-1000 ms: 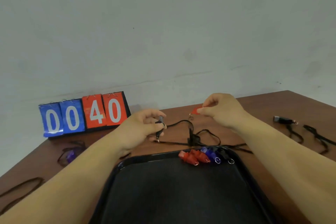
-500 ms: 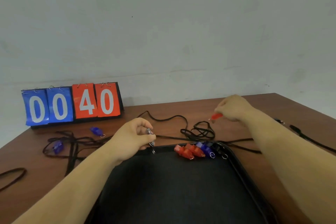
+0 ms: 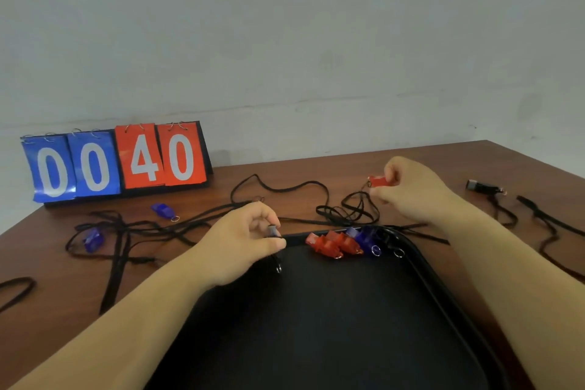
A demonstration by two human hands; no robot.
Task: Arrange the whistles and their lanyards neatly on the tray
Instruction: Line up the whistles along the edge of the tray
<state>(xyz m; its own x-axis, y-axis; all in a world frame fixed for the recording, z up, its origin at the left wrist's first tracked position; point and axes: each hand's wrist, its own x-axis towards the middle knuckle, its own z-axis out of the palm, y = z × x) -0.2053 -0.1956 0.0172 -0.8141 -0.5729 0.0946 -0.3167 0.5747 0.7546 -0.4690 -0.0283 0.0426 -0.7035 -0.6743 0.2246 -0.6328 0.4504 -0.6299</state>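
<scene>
A black tray [image 3: 443, 291] lies before me on the brown table. Along its far edge sit two red whistles [image 3: 335, 244], a blue whistle [image 3: 364, 239] and a dark one [image 3: 387, 239], side by side. My left hand [image 3: 243, 241] pinches a small black whistle [image 3: 273, 231] over the tray's far left edge, its ring hanging down. My right hand [image 3: 408, 190] holds a red whistle [image 3: 378, 181] above a coil of black lanyard [image 3: 348, 210] behind the tray.
Loose black lanyards [image 3: 126, 231] tangle on the table at left with two blue whistles [image 3: 163, 209] [image 3: 92, 239]. A black whistle [image 3: 482, 187] and more lanyards [image 3: 544, 218] lie at right. A scoreboard [image 3: 117, 161] reading 0040 stands against the wall.
My left hand came down and toward me with the black whistle, to the tray's far edge. My right hand carried the red whistle to the right. The view widened leftward.
</scene>
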